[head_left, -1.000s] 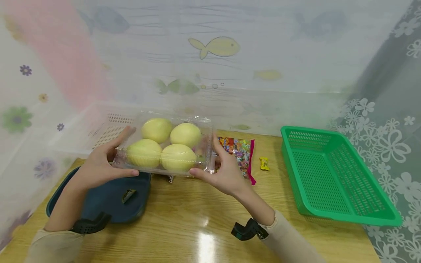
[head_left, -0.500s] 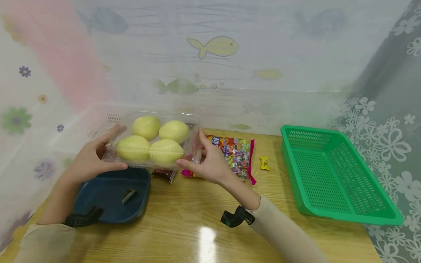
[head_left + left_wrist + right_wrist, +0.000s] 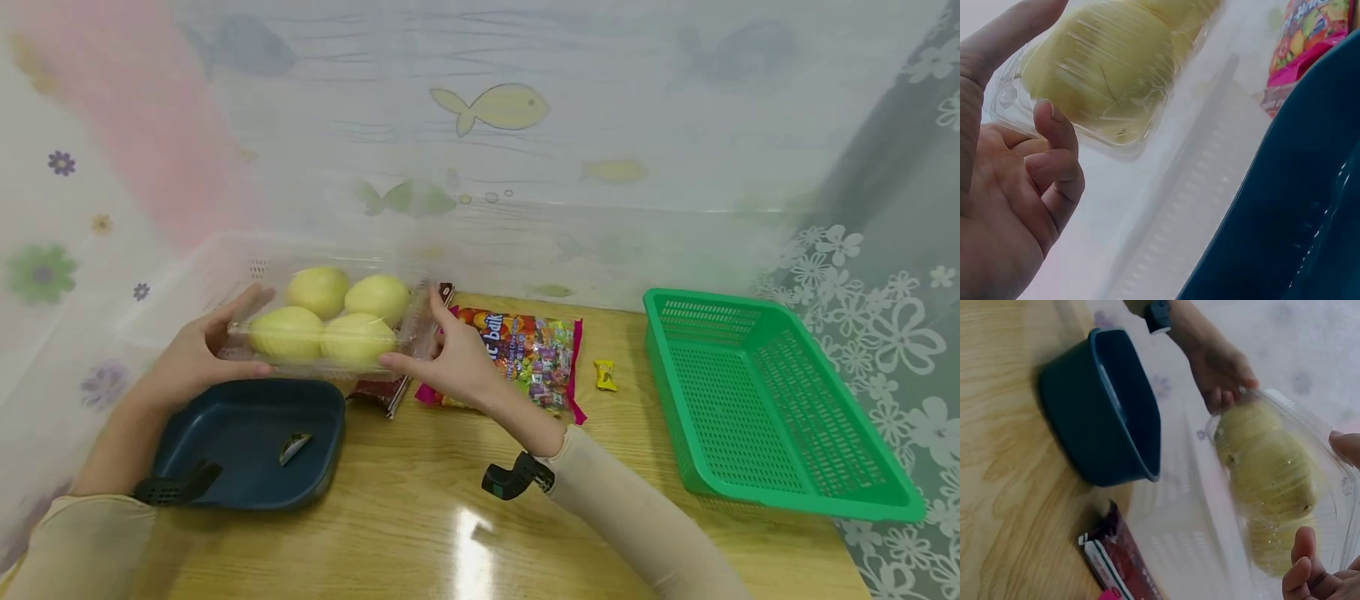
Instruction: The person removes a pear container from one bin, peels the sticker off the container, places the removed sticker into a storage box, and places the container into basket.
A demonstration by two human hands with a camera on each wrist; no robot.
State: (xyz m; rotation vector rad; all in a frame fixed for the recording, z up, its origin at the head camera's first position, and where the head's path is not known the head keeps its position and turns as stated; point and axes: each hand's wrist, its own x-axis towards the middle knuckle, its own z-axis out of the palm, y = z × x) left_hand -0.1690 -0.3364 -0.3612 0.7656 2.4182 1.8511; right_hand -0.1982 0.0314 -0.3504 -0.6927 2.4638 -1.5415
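My left hand [image 3: 197,357] and right hand [image 3: 459,360] grip a clear plastic clamshell box [image 3: 415,323] by its two short ends. Inside sit several pale yellow-green melons [image 3: 358,337], also showing through the plastic in both wrist views. The box is held up in front of and over a white plastic basket [image 3: 161,327] at the back left, hiding much of it. In the left wrist view the left hand's fingers [image 3: 1060,159] curl beneath the box's edge. From the right wrist view, the box tilts between both hands above the basket.
Below the left hand stands a dark blue basin [image 3: 247,475] with a small wrapped item [image 3: 294,448] inside. Beside it lie a brown packet [image 3: 381,393] and a colourful candy bag [image 3: 528,358]. Farther right are a yellow candy [image 3: 605,375] and a green basket [image 3: 750,417].
Both hands have carried the box of melons leftward and slightly down, farther over the white basket. More of the candy bag, brown packet and blue basin now shows.
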